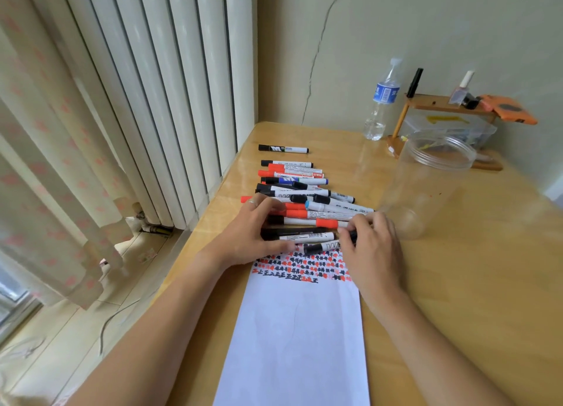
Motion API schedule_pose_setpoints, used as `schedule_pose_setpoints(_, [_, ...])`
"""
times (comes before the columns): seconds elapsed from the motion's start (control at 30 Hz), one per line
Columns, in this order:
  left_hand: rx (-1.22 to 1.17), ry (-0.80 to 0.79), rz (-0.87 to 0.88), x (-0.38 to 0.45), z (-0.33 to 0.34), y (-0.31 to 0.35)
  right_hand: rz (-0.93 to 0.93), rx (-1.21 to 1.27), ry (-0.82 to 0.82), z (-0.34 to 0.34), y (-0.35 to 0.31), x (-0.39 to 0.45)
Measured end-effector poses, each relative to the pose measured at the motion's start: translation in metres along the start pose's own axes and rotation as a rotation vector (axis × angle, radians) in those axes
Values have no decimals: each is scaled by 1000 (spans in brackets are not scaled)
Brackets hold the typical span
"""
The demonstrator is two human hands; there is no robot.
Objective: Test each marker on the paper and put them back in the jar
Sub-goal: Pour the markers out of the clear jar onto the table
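Markers: we see a heap of whiteboard markers (pixel 304 201) lying crosswise on the wooden table (pixel 457 283), at the far end of the paper; caps are black, orange-red, blue and light blue.
Lone marker: one black-capped marker (pixel 283 149) lies apart from the heap, farther back on the table.
Left hand: our left hand (pixel 249 235) rests on the left ends of the near markers, fingers spread and gently curved over them, a ring on one finger; we cannot tell whether it grips any one marker.
Right hand: our right hand (pixel 370 244) sits at the right ends of the same markers, its fingertips curled onto a black-capped marker (pixel 323 247) at the near edge of the heap.
Paper: a white sheet of paper (pixel 298 344) runs from the heap toward us, with rows of black and orange-red test marks (pixel 301 267) across its far end, just beside the hands.
Jar: a clear plastic jar (pixel 426 186) stands open to the right of the heap, near the right hand; we see no markers inside.
Behind the jar: a water bottle (pixel 382 100) and a small wooden shelf (pixel 444 107) carrying small items stand against the wall.
Left side: a white radiator (pixel 152 100) and a patterned curtain (pixel 45 161) border the table.
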State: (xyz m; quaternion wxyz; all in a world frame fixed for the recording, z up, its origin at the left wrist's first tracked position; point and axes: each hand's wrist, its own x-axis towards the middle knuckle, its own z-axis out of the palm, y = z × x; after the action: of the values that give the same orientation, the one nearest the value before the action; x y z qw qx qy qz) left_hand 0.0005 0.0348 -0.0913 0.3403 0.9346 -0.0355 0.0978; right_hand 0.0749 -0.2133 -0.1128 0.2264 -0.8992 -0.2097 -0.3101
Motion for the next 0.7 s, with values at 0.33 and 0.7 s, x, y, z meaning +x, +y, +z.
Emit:
schedule_pose_setpoints(0.33, [75, 141, -31, 2, 8, 0, -19, -98, 12, -12, 5, -1])
schedule_pose_setpoints(0.7, [123, 239, 7, -9, 23, 4, -258, 185, -245, -7, -1, -5])
